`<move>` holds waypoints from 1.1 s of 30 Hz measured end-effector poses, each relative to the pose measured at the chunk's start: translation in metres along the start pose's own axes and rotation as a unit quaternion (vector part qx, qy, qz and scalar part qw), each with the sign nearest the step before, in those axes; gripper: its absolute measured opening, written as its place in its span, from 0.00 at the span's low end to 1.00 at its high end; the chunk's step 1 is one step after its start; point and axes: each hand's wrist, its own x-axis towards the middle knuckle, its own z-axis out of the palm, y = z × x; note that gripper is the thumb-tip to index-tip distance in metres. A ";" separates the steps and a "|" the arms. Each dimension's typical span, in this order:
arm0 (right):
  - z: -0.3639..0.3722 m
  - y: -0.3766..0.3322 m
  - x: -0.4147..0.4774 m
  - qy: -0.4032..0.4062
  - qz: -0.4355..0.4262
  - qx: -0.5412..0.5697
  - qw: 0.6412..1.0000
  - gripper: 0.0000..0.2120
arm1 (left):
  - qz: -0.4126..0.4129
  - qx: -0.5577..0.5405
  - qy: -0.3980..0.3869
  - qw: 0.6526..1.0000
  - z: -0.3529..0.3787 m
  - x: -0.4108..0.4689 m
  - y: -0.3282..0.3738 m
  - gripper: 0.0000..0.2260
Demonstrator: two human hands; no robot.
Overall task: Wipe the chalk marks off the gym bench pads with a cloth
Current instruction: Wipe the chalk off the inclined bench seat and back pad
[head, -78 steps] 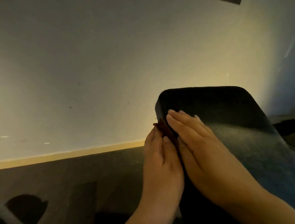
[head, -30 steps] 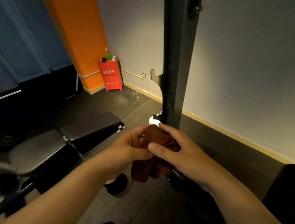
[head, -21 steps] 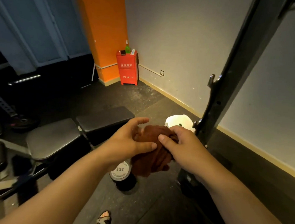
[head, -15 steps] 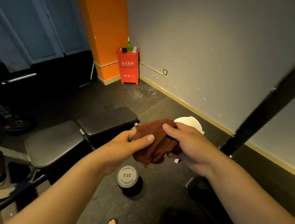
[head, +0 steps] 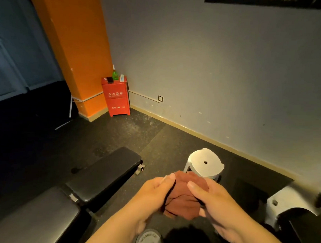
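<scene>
Left hand (head: 153, 192) and right hand (head: 213, 202) both pinch the cloth (head: 184, 197), thumbs on top and fingers curled under, so it's bunched up between them in mid-air, low and centre. It touches no pad right now. A couple of seconds ago both hands had it pressed flat against a pad edge by the wall, so it's come off that. Half a second ago the hands sat higher in view with a dark rack post crossing the right side, and that post is out of view now.

Rest of the room, big stuff first. Grey wall (head: 222, 69) fills the far and right side, and the dark floor (head: 118, 134) runs under everything. An orange pillar (head: 73, 44) stands far left. The bench (head: 79, 195) lies on the left, its far pad (head: 106, 174) black and its near pad (head: 36, 217) greyer, well apart from the cloth. A white stool (head: 205, 165) stands just beyond the hands, fully in view now where before the cloth covered most of it. A red cabinet (head: 116, 97) stands against the wall beside the pillar, with a green bottle (head: 115, 75) on top. A dumbbell (head: 149, 240) marked 27.5 sits at the near edge, under the left wrist, nearer the bottom than before. There's a small socket (head: 160, 98) low on the wall, right of the cabinet.
</scene>
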 end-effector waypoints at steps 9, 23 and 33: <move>-0.035 -0.056 0.103 0.042 0.049 0.114 0.991 0.18 | 0.060 0.007 -0.015 0.998 -0.002 0.132 0.052 0.09; -0.157 -0.091 0.284 0.216 -0.051 0.146 0.964 0.42 | 0.138 0.128 -0.006 0.982 0.045 0.434 0.049 0.18; -0.175 -0.074 0.379 0.289 0.093 0.202 0.931 0.19 | -0.016 0.140 -0.146 0.979 0.056 0.475 0.122 0.08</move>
